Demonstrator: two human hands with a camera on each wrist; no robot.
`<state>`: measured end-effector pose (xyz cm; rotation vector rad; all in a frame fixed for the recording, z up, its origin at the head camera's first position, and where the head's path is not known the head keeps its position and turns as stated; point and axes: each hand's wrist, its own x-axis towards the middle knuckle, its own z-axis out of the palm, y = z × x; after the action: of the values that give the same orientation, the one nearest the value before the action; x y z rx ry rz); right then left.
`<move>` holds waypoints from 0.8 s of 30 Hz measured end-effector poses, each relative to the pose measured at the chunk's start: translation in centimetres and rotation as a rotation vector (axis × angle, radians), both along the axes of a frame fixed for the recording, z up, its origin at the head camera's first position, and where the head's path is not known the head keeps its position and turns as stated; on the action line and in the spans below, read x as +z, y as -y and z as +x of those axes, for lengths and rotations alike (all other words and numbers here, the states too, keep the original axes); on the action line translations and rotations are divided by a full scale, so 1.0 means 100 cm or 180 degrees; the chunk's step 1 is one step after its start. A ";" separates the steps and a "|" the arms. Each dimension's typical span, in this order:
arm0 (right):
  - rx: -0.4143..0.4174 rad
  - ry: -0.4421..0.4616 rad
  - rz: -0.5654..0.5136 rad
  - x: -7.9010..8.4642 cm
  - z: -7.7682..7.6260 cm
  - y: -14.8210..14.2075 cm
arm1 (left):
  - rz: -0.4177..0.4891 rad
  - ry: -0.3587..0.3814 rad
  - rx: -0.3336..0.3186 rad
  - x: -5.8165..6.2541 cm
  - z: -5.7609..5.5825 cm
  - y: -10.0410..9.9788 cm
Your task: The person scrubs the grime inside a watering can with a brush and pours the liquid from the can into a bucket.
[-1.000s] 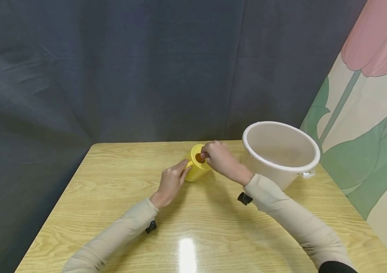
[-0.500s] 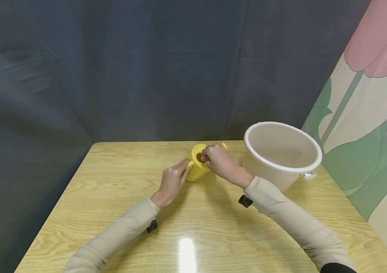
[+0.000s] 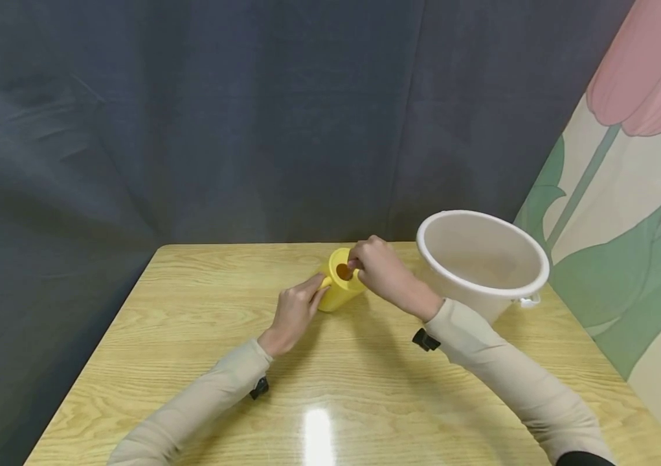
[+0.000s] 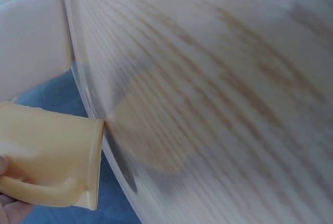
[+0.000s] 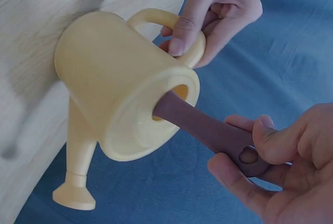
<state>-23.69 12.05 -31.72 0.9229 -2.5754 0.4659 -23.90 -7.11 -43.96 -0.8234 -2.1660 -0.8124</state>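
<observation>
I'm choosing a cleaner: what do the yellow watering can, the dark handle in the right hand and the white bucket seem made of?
Yellow watering can: probably satin molded plastic; smooth, evenly colored walls.
Dark handle: matte plastic or silicone, unclear which; dull, uniform surface.
White bucket: likely low-gloss plastic; smooth wall, thick rounded rim.

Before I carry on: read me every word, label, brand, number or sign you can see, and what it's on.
Readable text: none.
Yellow watering can: no lettering on the sides shown.
Brown handle: no letters on the visible part, just a small heart-like shape near its end.
White bucket: none visible.
Wall mural: painted flowers, no lettering.
Black device at the right wrist: too small to tell.
</observation>
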 end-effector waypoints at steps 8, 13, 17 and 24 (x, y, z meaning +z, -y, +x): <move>-0.0062 0.0099 0.0045 -0.001 0.000 0.000 | -0.0014 0.0009 -0.0022 -0.001 0.000 0.000; -0.0081 0.0135 0.0169 -0.010 -0.005 0.002 | -0.0037 -0.0030 0.0000 -0.002 -0.002 0.001; -0.0108 0.0102 0.0210 -0.018 -0.007 0.003 | -0.0066 -0.0017 0.0007 -0.002 -0.002 0.000; -0.0224 0.0084 0.0295 -0.030 -0.009 0.006 | -0.0061 -0.0047 -0.0006 -0.002 -0.002 -0.001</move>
<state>-24.57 11.49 -34.71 0.8587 -2.6631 0.3438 -24.14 -7.04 -44.15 -0.8387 -2.1633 -0.7853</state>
